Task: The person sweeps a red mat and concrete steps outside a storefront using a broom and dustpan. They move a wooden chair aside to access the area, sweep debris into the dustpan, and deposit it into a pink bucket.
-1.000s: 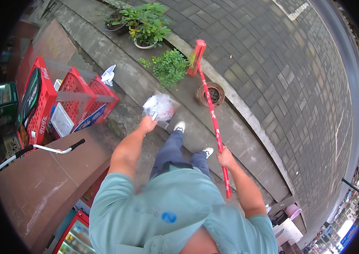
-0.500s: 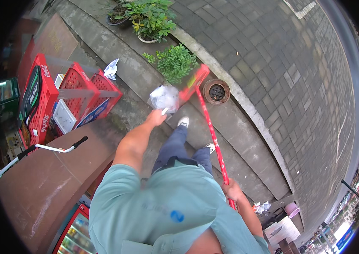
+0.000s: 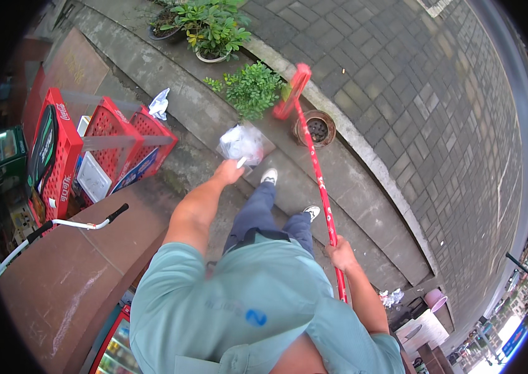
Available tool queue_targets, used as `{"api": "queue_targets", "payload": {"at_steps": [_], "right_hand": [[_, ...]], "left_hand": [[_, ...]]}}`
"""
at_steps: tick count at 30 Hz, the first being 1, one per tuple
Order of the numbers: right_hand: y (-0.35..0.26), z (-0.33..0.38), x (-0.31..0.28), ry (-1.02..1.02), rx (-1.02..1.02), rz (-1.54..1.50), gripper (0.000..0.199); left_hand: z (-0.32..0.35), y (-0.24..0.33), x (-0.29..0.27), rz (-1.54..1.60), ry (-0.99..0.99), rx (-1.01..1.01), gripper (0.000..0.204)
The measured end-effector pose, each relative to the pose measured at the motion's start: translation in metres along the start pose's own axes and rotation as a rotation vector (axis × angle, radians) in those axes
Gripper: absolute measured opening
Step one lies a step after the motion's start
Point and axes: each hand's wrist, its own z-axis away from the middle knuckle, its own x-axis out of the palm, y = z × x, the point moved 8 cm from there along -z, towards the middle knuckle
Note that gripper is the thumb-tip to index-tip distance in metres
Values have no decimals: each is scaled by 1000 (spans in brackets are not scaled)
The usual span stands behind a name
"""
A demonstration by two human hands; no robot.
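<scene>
My right hand is closed around the red patterned handle of a broom. The broom's red head, blurred and with a yellow-green patch, is up by the small green bush and the round clay pot. My left hand grips the short white handle of what looks like a see-through dustpan. White crumpled litter lies in it, perhaps paper or thin plastic. The dustpan is low over the steps, in front of my left shoe. The fingertips of both hands are partly hidden.
Red plastic crates stand at left, with a crumpled white paper beside them. Potted plants and a clay pot line the steps. A white handlebar juts in at left. Crumpled litter and a pink bucket are at right.
The broom head has swung up and away from the dustpan, toward the kerb. My right hand has moved slightly forward. My left hand keeps its hold on the dustpan.
</scene>
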Motion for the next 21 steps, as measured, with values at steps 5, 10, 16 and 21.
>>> {"api": "queue_targets", "payload": {"at_steps": [5,10,16,21], "right_hand": [[1,-68,19,5,37,112,19],[42,-74,42,124,109,394,26],[79,26,58,-116,80,146,12],[96,68,62,-27,57,87,10]], "left_hand": [[-8,-2,6,0,-9,-9,37],[-1,3,4,0,2,-6,37],[2,6,4,-13,5,15,37],[5,-11,20,-5,-17,8,36]]}}
